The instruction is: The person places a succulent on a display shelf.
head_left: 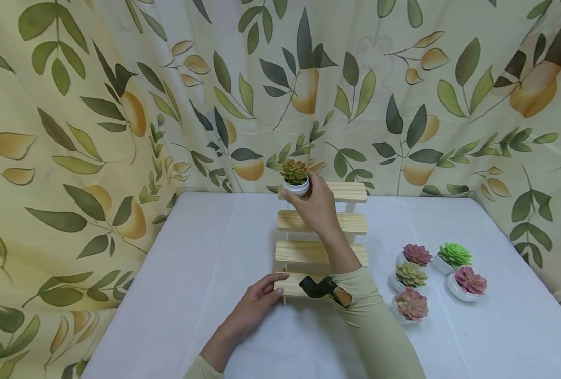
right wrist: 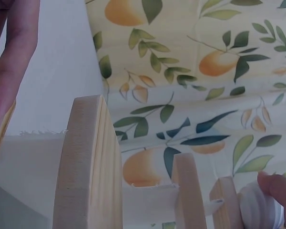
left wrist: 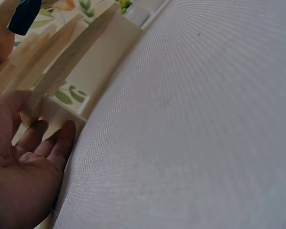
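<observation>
My right hand (head_left: 319, 208) holds a small succulent (head_left: 294, 171) with orange-green leaves by its white pot (head_left: 296, 188). The pot is at the left end of the top step of a four-step wooden shelf stand (head_left: 304, 251). In the right wrist view the thumb lies along the ribbed side of the pot (right wrist: 257, 205). My left hand (head_left: 258, 300) grips the left end of the stand's lowest step. In the left wrist view its thumb is over the board and its fingers (left wrist: 62, 140) curl against the side support below.
Several potted succulents stand right of the stand: a dark red one (head_left: 417, 255), a bright green one (head_left: 454, 255), a yellow-green one (head_left: 410, 275) and pink ones (head_left: 412, 303). A white cloth (head_left: 204, 242) covers the table. A leaf-patterned curtain (head_left: 214, 95) hangs close behind.
</observation>
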A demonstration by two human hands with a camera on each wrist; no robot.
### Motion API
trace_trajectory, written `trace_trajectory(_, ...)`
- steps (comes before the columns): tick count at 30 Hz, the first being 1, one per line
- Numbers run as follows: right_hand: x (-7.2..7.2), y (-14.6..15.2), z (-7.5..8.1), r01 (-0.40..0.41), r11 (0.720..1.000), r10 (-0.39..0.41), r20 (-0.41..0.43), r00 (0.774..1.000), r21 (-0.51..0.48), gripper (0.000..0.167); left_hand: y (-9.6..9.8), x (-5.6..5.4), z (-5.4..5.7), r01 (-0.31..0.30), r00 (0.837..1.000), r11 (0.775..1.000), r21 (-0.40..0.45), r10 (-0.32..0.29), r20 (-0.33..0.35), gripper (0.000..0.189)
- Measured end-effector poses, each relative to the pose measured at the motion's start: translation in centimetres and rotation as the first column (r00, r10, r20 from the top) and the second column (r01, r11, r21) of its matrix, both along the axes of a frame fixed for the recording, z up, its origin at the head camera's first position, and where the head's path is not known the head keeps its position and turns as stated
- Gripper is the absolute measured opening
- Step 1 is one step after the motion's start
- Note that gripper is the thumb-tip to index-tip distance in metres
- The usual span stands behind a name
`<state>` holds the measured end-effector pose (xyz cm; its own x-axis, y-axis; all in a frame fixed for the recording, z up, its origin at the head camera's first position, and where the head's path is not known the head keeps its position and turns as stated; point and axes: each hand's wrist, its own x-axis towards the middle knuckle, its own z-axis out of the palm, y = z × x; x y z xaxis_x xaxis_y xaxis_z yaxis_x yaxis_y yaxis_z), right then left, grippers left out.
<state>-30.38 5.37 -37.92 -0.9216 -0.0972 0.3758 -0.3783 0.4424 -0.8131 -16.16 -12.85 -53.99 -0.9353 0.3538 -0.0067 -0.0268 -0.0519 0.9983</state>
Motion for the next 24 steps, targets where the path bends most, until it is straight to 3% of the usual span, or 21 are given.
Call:
trace_trajectory(13,0.4,-0.23,-0.14,0.042,0.998,-0.038,-0.076,0.996,0.053,0.081,-0.01,0.09,0.01,-0.009,1.0,1.0,-0.009,0.009,0.004,0.037)
trace_trajectory(24,0.81,0.15,-0.36,0.008,1.0,-0.009,-0.111,0.994,-0.009,0.086,0.1,0.21,-0.03,-0.008,1.0,1.0,-0.006,0.008,0.004,0.038)
